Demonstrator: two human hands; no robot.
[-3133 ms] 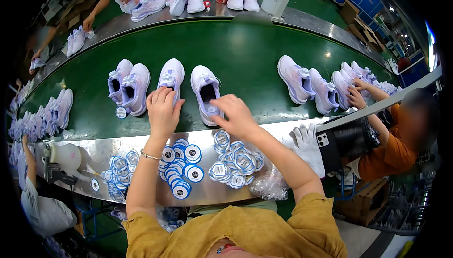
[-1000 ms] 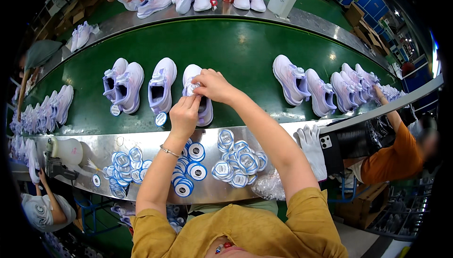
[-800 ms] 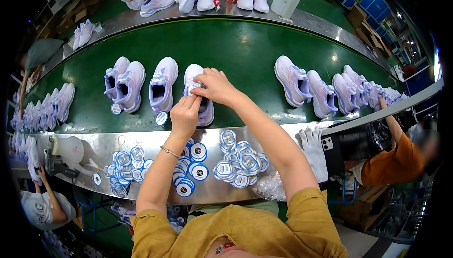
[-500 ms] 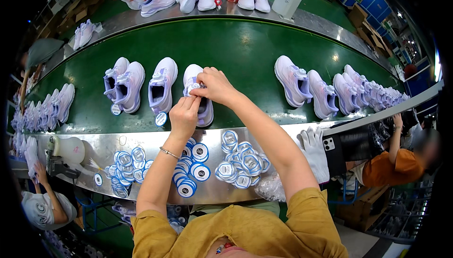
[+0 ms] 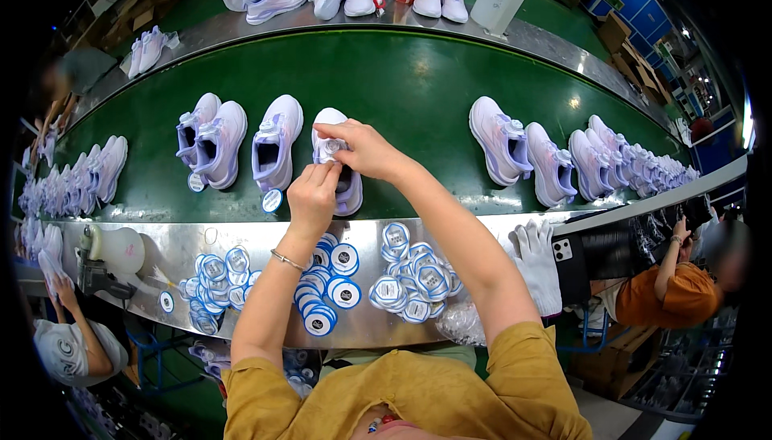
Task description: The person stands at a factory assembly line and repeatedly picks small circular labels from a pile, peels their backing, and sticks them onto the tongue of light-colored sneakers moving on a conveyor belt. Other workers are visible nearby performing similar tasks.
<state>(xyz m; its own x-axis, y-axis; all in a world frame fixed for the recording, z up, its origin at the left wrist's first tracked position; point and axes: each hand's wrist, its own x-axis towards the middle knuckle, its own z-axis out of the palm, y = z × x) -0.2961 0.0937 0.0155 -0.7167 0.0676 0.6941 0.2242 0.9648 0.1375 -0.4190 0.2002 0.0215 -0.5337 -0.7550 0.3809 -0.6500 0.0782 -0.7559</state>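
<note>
A white and lilac sneaker stands on the green belt in front of me, its toe pointing away. Over its front and dial, my right hand is closed with the thumb and fingers gripping the shoe. My left hand pinches at the shoe's tongue by the opening; whatever lies between those fingertips is too small to make out. To the left stands another sneaker with a round blue-rimmed tag hanging at its heel. Beyond it sits a pair of sneakers, also tagged.
Piles of round tags lie on the metal ledge before me. A tagging tool, white gloves and a phone rest there too. More sneakers line the belt rightward. Co-workers handle shoes across the belt and at left.
The fingers of my right hand have shifted toward the shoe's toe, and the dial shows more. My left hand keeps its pinch in nearly the same place.
</note>
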